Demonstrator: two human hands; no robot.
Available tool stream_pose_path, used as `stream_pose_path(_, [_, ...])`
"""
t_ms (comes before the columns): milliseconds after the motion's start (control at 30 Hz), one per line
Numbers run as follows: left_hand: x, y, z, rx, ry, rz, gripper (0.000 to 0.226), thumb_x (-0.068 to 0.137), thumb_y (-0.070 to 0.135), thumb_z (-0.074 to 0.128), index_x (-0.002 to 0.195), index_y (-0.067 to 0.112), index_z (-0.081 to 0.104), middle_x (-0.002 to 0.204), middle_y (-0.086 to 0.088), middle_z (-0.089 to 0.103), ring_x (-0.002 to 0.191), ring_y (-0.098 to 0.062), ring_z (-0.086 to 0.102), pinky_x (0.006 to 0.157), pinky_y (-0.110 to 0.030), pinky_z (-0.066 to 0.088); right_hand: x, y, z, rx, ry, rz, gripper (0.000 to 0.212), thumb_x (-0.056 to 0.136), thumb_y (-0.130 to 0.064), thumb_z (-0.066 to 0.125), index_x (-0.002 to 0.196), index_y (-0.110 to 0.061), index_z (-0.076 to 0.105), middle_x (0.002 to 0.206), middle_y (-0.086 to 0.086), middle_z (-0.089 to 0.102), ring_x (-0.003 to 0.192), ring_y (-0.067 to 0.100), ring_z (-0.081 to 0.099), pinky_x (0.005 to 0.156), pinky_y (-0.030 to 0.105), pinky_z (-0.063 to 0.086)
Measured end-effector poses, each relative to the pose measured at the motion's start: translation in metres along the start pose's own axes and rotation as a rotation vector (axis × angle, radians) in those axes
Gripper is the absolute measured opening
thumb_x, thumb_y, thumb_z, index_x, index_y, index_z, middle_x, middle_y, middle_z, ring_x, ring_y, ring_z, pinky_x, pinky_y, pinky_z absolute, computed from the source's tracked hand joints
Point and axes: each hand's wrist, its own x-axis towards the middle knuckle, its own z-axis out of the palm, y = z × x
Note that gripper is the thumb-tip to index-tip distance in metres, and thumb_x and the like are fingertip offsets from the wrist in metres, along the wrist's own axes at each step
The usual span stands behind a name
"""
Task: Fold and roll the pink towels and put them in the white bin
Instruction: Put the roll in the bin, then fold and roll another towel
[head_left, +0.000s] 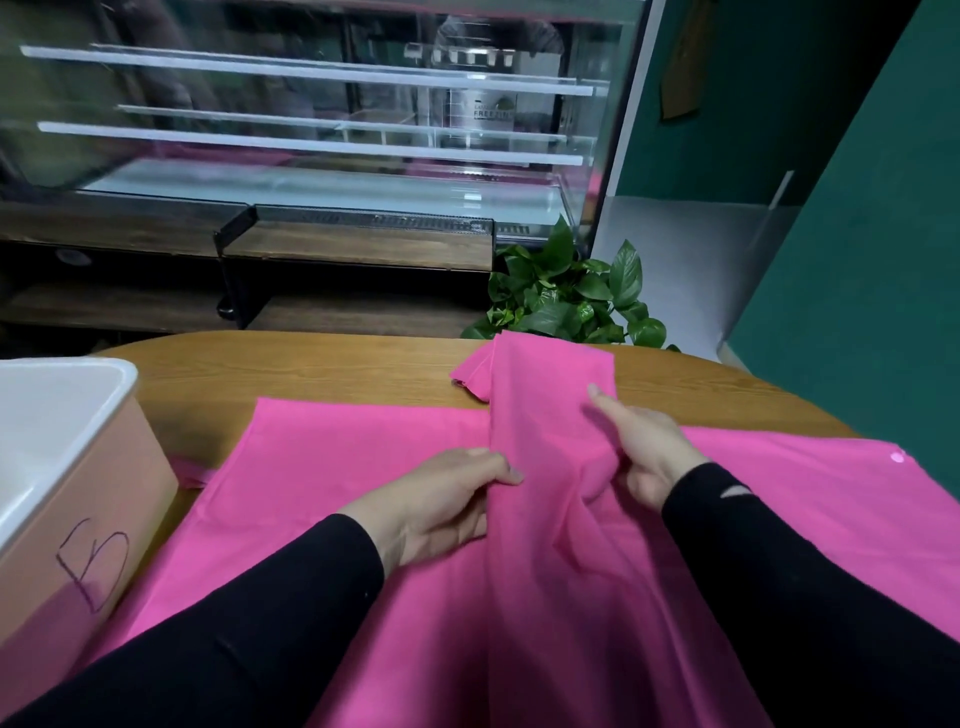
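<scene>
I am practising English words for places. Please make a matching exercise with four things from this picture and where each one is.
Things:
1. white bin
2. plant
3. left hand
4. folded pink towel

Places:
A. behind the table's far edge
B. at the table's left end
C. lying lengthwise between the two hands
D. pinching the folded strip's left edge

Pairs: 1-B, 2-A, 3-D, 4-C

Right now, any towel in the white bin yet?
No. The visible part of the white bin is bare inside; the pink towel lies on the table.
</scene>
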Motion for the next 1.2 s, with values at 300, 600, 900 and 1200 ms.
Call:
stream_pose_path(300, [0.033, 0.047, -0.025, -0.209, 0.211, 0.133, 0.041, 0.096, 0.05, 0.056, 0.098, 0.013, 0.074, 0.076, -0.001, 0.072, 0.059, -0.012, 0.067, 0.057, -0.025, 0.058, 0.012, -0.016, 0.02, 0.216, -0.384, -0.118, 0.032, 0.095, 0.0, 0.052, 0.11, -0.017, 0.075, 0.112, 0.014, 0.075, 0.093, 0.024, 0.073, 0.084, 0.037, 0.058])
stream_pose_path(600, [0.044, 0.072, -0.021, 0.014, 0.246, 0.221, 0.023, 0.092, 0.006, 0.064, 0.114, 0.004, 0.071, 0.107, -0.018, 0.073, 0.088, -0.021, 0.071, 0.076, -0.033, 0.061, -0.002, -0.006, 0.012, 0.084, -0.522, -0.055, 0.019, 0.093, -0.016, 0.063, 0.106, -0.013, 0.077, 0.113, 0.018, 0.073, 0.094, 0.024, 0.074, 0.073, 0.032, 0.06])
stream_pose_path(900, [0.014, 0.061, -0.015, 0.031, -0.037, 0.336, 0.015, 0.087, 0.014, 0.065, 0.101, 0.008, 0.066, 0.094, -0.008, 0.071, 0.082, -0.016, 0.069, 0.076, -0.03, 0.059, -0.001, -0.041, 0.02, -0.037, -0.286, -0.009, 0.028, 0.097, -0.026, 0.065, 0.115, -0.006, 0.071, 0.086, 0.009, 0.078, 0.069, 0.02, 0.075, 0.053, 0.029, 0.058])
stream_pose_path(1200, [0.006, 0.07, -0.033, 0.051, 0.164, 0.051, 0.02, 0.087, 0.011, 0.07, 0.105, 0.004, 0.072, 0.1, -0.015, 0.074, 0.078, -0.02, 0.073, 0.068, -0.035, 0.063, -0.027, -0.029, 0.025, -0.258, -0.4, -0.098, 0.01, 0.09, -0.012, 0.057, 0.089, -0.009, 0.066, 0.069, 0.012, 0.065, 0.052, 0.023, 0.061, 0.049, 0.025, 0.046])
